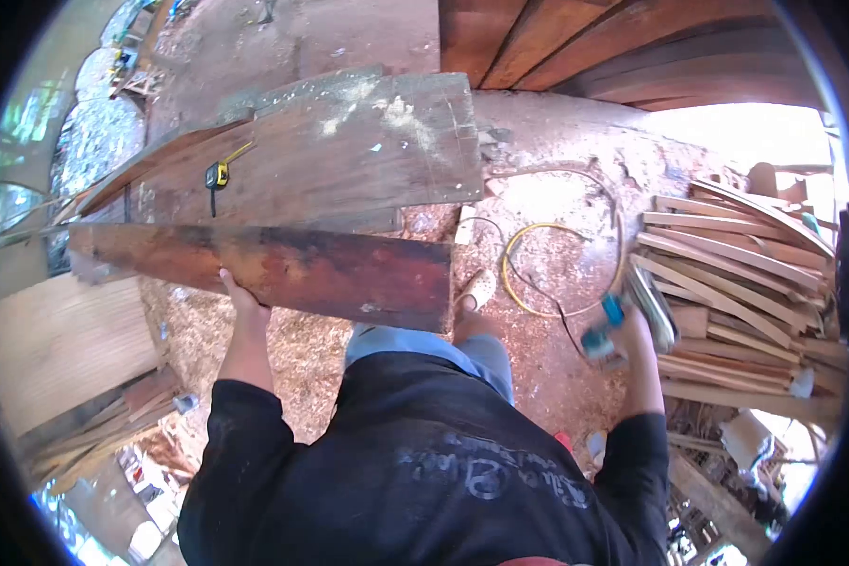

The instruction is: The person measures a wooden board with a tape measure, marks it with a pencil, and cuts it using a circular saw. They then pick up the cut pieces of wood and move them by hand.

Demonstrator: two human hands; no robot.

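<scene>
My left hand (245, 295) is closed on the near edge of a long reddish-brown wooden plank (340, 274), thumb on its face and the other fingers hidden beneath. The plank lies across the front of a worn workbench (349, 179). Out to the right, my right hand (630, 332) is wrapped around the handle of a teal electric planer (653, 307), held apart from the plank and tilted. Motion smears the tool somewhat. A yellow and black tape measure (217, 175) rests on the bench behind the plank, its blade slightly out.
Long curved wooden strips (726, 274) are piled at the right. A yellow hose (507, 264) and dark cord loop over the shaving-strewn floor. Large dark boards (623, 47) stand at the top right. Pale corrugated sheeting (66, 349) lies at the left.
</scene>
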